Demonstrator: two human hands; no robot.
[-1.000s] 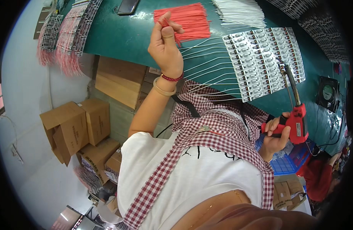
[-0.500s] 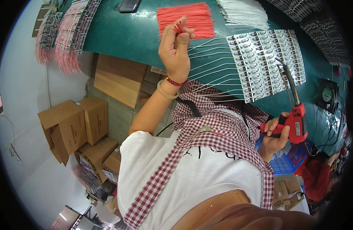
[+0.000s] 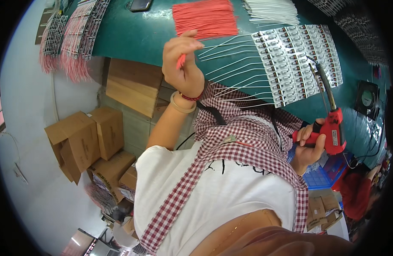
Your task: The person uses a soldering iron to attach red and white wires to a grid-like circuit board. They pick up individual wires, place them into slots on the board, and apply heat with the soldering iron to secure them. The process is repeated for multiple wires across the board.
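Note:
My left hand (image 3: 182,64) is closed round a small bunch of red wires (image 3: 181,61), whose ends poke out of the fist. It hovers in front of a flat pile of red wires (image 3: 205,19) on the green table. My right hand (image 3: 309,145) grips the handle of a red soldering gun (image 3: 334,132). The gun's long metal tip points up over a panel of small circuit boards (image 3: 297,64). White wires (image 3: 239,77) stick out from the panel's left edge toward my left wrist.
A pile of white wires (image 3: 271,12) and a phone (image 3: 141,4) lie at the far side. Finished-looking panels with red wires (image 3: 83,38) hang over the left table edge. Cardboard boxes (image 3: 83,141) stand at left. A blue crate (image 3: 316,177) and a person in red (image 3: 354,192) are at right.
My left hand has drawn back from the red pile, down and left, with the wires still in it and the wrist turned. The right hand keeps its hold on the soldering gun.

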